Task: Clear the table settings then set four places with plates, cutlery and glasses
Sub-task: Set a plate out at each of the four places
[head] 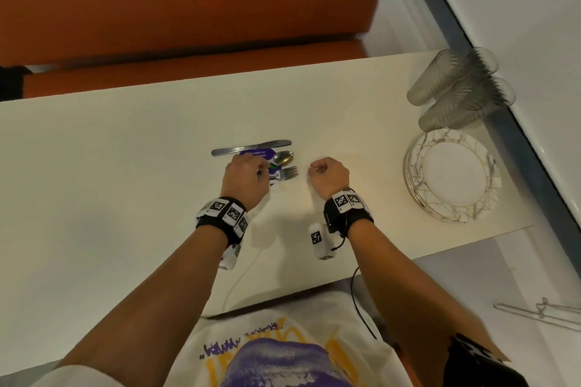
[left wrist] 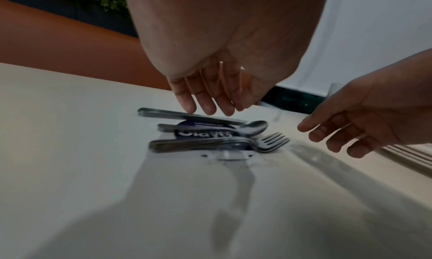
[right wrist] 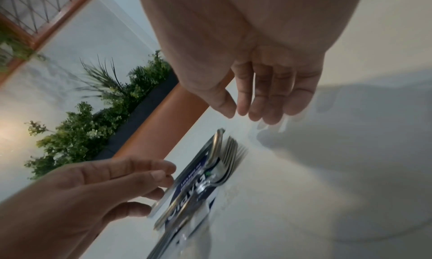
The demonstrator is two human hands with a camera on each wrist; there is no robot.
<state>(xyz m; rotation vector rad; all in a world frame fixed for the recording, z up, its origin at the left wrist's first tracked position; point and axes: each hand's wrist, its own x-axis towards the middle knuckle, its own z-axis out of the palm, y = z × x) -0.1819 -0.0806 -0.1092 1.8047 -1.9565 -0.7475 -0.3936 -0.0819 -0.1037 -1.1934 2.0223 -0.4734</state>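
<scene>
A pile of cutlery lies at the table's middle on a purple sticker [head: 258,153]: a knife [head: 251,147] farthest from me, a spoon [head: 283,157], then stacked forks [head: 287,172]. My left hand [head: 250,168] hovers over the handles. In the left wrist view its fingers [left wrist: 205,104] hang relaxed just above the knife [left wrist: 187,116], spoon [left wrist: 252,127] and forks [left wrist: 268,142], gripping nothing. My right hand [head: 316,170] floats right of the fork tines, loosely curled and empty; its fingers [right wrist: 264,104] hang above the bare tabletop.
A stack of marbled plates [head: 452,176] sits at the table's right end, with nested grey glasses [head: 456,91] lying beyond it against the wall. An orange bench [head: 188,9] runs along the far side. The table's near edge [head: 283,295] is at my waist.
</scene>
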